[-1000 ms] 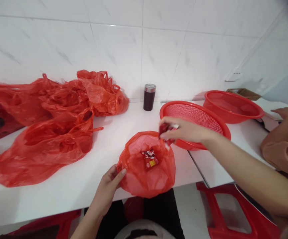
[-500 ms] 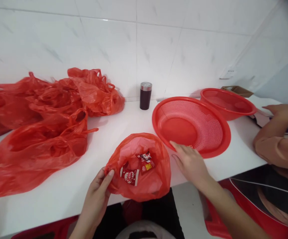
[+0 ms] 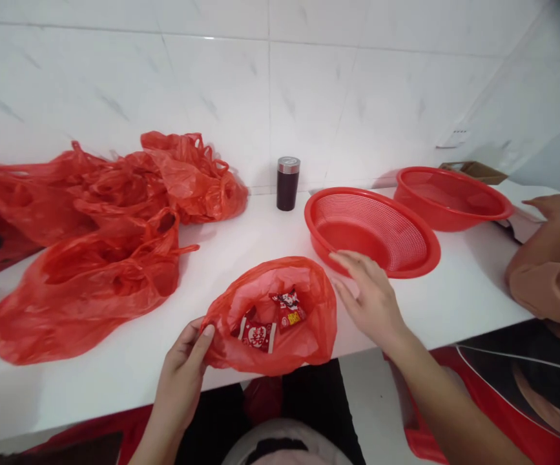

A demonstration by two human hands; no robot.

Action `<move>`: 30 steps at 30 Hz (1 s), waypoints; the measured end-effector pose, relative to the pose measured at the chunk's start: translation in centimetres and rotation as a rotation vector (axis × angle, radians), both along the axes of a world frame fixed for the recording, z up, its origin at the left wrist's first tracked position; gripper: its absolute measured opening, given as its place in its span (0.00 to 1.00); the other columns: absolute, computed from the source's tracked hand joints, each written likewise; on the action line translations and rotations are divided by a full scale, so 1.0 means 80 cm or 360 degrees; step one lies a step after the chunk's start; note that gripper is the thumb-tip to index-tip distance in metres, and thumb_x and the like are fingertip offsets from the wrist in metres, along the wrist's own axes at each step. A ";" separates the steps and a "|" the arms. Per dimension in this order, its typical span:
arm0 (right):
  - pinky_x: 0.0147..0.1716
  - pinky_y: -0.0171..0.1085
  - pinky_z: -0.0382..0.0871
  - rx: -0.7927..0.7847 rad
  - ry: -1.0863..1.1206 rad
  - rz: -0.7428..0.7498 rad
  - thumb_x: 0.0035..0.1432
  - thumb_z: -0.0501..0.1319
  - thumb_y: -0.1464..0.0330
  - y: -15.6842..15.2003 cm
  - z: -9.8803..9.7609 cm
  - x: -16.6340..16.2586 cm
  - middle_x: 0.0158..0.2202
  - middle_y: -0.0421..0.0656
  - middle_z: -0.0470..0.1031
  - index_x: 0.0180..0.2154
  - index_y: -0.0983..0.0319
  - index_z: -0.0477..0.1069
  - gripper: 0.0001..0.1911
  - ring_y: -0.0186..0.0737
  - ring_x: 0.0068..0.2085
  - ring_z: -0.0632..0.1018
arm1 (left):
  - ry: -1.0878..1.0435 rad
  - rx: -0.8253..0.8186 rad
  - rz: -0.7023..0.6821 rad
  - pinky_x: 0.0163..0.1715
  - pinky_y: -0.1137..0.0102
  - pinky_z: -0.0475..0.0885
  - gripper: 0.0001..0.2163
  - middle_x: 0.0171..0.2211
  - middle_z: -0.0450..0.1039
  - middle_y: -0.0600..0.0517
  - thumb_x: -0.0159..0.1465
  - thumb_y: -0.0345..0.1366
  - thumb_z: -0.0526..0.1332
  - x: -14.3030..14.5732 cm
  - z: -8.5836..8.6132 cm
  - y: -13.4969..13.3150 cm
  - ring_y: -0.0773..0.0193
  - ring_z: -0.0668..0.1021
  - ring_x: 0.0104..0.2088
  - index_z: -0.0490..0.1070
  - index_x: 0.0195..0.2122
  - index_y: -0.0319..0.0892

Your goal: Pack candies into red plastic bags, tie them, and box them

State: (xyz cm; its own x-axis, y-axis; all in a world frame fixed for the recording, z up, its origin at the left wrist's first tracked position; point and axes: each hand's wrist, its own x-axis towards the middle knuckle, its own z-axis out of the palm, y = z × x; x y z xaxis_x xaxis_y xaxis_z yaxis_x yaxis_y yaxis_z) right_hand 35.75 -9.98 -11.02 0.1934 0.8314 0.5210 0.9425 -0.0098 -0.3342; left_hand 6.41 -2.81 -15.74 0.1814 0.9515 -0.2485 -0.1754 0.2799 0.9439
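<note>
My left hand [image 3: 186,367] pinches the left rim of a red plastic bag [image 3: 309,349], which stands wide-mouthed at the table's front edge. Inside the bag lie two small red wrapped packets: one with white characters [image 3: 257,336], the other a packet with a yellow patch [image 3: 289,309]. My right hand [image 3: 369,300] is between the bag and a red perforated basket [image 3: 352,242], fingers stretched out over the basket's near rim. Nothing shows in it. I cannot tell whether the fingertips touch the rim.
Several red plastic bags [image 3: 90,278] are heaped at the left. A dark tumbler [image 3: 287,187] stands by the tiled wall. Behind the basket sits a red basin [image 3: 454,194], with a cardboard box [image 3: 478,172] beyond. Another person's arm [image 3: 544,239] rests at the far right.
The perforated basket now sits less tilted toward me, its near rim farther back. My right hand's fingers are more raised and apart. My left hand keeps its hold on the bag.
</note>
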 end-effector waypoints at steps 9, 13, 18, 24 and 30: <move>0.31 0.50 0.74 -0.1194 -0.0725 0.0459 0.47 0.60 0.77 -0.001 -0.024 -0.036 0.33 0.52 0.80 0.40 0.62 0.78 0.17 0.56 0.34 0.80 | 0.0596 0.0422 0.0221 0.27 0.74 0.67 0.15 0.24 0.72 0.55 0.57 0.50 0.66 -0.030 0.010 0.012 0.67 0.71 0.25 0.74 0.35 0.43; 0.26 0.43 0.69 -0.1128 -0.0609 0.0358 0.49 0.56 0.81 0.022 0.019 -0.001 0.25 0.46 0.77 0.24 0.60 0.75 0.13 0.48 0.29 0.79 | 0.0496 0.0456 0.0249 0.27 0.75 0.65 0.14 0.23 0.71 0.56 0.55 0.48 0.68 -0.036 0.043 0.030 0.68 0.70 0.25 0.73 0.31 0.43; 0.37 0.39 0.70 -0.0096 0.0158 0.0473 0.62 0.56 0.66 0.030 0.135 0.000 0.38 0.40 0.77 0.39 0.57 0.74 0.09 0.38 0.38 0.77 | -0.0309 0.0725 0.0351 0.27 0.75 0.64 0.09 0.23 0.69 0.57 0.57 0.35 0.68 -0.030 0.126 0.060 0.72 0.68 0.23 0.68 0.27 0.39; 0.31 0.38 0.68 -0.0072 0.0391 0.0357 0.60 0.58 0.59 0.045 0.163 -0.005 0.31 0.38 0.75 0.38 0.56 0.76 0.11 0.37 0.32 0.75 | -0.0276 0.1170 0.0146 0.25 0.75 0.64 0.07 0.23 0.68 0.56 0.64 0.30 0.61 -0.014 0.193 0.055 0.72 0.69 0.23 0.69 0.28 0.37; 0.31 0.36 0.67 -0.0428 0.0187 0.0605 0.58 0.62 0.57 0.059 0.131 -0.009 0.30 0.39 0.71 0.38 0.54 0.78 0.11 0.36 0.32 0.73 | -0.0041 0.1223 0.0225 0.31 0.74 0.68 0.06 0.32 0.76 0.55 0.61 0.33 0.66 -0.011 0.188 0.044 0.72 0.73 0.28 0.75 0.38 0.38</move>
State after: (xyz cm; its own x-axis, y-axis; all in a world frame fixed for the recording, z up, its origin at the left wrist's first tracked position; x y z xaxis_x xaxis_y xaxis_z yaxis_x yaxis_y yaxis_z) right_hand 35.05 -5.24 -0.57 -0.1057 0.9569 0.2704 0.8519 0.2274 -0.4717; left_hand 5.54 0.75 -0.70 0.0425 0.8694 0.4923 -0.1850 -0.4773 0.8590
